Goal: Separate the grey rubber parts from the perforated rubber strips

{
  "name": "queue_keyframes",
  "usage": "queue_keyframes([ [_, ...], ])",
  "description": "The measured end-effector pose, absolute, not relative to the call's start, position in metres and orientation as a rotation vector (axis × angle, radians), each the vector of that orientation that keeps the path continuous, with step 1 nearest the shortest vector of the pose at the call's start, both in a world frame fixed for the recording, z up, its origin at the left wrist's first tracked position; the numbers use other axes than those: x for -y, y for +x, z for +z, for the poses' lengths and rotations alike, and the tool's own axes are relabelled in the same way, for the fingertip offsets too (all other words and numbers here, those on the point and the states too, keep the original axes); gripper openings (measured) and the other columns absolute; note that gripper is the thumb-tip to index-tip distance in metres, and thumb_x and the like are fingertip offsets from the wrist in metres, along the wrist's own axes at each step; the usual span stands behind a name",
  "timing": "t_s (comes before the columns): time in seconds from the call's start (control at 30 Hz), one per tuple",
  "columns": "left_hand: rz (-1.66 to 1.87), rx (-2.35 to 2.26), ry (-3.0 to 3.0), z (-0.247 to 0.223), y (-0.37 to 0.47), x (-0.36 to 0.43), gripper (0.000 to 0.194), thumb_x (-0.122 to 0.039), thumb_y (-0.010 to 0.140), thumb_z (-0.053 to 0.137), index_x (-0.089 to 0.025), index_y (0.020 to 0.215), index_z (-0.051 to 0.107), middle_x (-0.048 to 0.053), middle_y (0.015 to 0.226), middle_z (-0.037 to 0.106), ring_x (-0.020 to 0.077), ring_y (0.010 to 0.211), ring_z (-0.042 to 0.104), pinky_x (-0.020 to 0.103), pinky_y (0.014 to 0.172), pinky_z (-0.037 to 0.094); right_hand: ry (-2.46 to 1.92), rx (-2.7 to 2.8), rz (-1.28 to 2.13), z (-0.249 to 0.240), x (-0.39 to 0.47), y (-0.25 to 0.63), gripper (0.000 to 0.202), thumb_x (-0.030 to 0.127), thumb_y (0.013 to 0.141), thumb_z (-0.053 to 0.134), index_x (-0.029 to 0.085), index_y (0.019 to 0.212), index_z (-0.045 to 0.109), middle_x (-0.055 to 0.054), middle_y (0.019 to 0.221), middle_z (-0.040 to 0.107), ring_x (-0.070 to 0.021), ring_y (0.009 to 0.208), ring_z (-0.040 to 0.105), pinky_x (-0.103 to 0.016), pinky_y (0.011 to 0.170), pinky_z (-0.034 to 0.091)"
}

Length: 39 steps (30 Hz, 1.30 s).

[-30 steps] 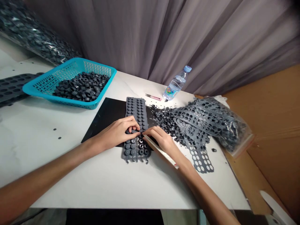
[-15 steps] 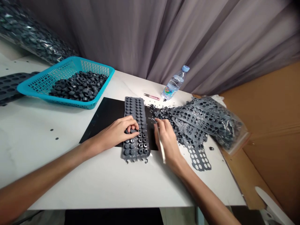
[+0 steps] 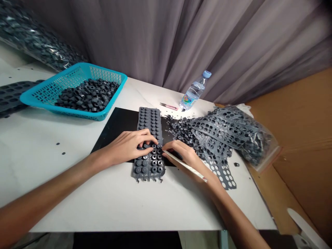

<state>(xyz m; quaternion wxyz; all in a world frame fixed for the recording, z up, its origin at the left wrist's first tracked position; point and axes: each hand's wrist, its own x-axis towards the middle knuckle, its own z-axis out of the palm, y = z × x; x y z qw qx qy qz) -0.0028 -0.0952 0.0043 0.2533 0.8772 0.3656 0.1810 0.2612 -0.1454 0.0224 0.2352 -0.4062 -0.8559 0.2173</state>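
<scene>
A dark grey rubber sheet (image 3: 149,160) with rows of round raised pieces lies lengthwise across a black mat (image 3: 121,121). Over its left side rests my left hand (image 3: 132,143), thumb and forefinger bent around one of the round pieces near the middle rows. My right hand (image 3: 181,152) pinches a thin whitish tool (image 3: 188,166) at the sheet's right edge, the tool's tip close to my left fingertips. Several pieces in the lower right rows show open holes. Loose dark pieces (image 3: 184,129) are heaped just beyond my right hand.
A blue basket (image 3: 103,116) of dark rings stands at the left, before a large plastic bag (image 3: 44,45). Pink-handled snips (image 3: 171,107) and a water bottle (image 3: 193,93) are at the back. Perforated sheets (image 3: 220,131) and a clear bag (image 3: 261,148) lie right.
My right hand has moved left from the loose pieces to the sheet's edge, and its tool has swung from steep to slanting. My left hand stays over the sheet.
</scene>
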Motion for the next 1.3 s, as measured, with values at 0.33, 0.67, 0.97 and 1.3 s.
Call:
queue_keyframes([
  [0.33, 0.527, -1.030, 2.357, 0.002, -0.002, 0.096, 0.021, -0.039, 0.101, 0.065, -0.034, 0.120, 0.073, -0.003, 0.096, 0.062, 0.0136, 0.076, 0.062, 0.027, 0.072, 0.044, -1.132, 2.466, 0.262, -0.003, 0.143, 0.260, 0.025, 0.027, 0.112, 0.048, 0.021, 0.134, 0.059, -0.011, 0.112, 0.070, -0.0247, 0.104, 0.068, -0.038, 0.090, 0.059],
  [0.67, 0.555, -1.021, 2.368, 0.001, -0.002, 0.095, 0.022, -0.040, 0.101, 0.064, -0.032, 0.119, 0.074, -0.002, 0.092, 0.062, 0.0140, 0.074, 0.062, 0.027, 0.070, 0.044, -1.096, 2.387, 0.458, 0.010, 0.145, 0.265, 0.013, 0.031, 0.109, 0.057, 0.023, 0.115, 0.065, -0.009, 0.107, 0.074, -0.0208, 0.098, 0.072, -0.033, 0.089, 0.060],
  [0.97, 0.536, -1.027, 2.340, 0.001, -0.002, 0.095, 0.021, -0.037, 0.100, 0.068, -0.034, 0.119, 0.074, -0.003, 0.100, 0.066, 0.0137, 0.078, 0.063, 0.027, 0.074, 0.045, -1.040, 2.451, 0.373, 0.004, 0.139, 0.266, 0.013, 0.029, 0.110, 0.056, 0.022, 0.115, 0.065, -0.009, 0.108, 0.075, -0.0222, 0.100, 0.073, -0.033, 0.091, 0.059],
  [1.3, 0.557, -1.010, 2.339, -0.002, -0.002, 0.095, 0.022, -0.037, 0.100, 0.068, -0.034, 0.121, 0.073, -0.003, 0.100, 0.066, 0.0145, 0.080, 0.064, 0.028, 0.075, 0.046, -1.071, 2.564, 0.150, -0.004, 0.144, 0.256, 0.032, 0.027, 0.113, 0.045, 0.020, 0.142, 0.058, -0.013, 0.110, 0.069, -0.0268, 0.103, 0.068, -0.042, 0.092, 0.060],
])
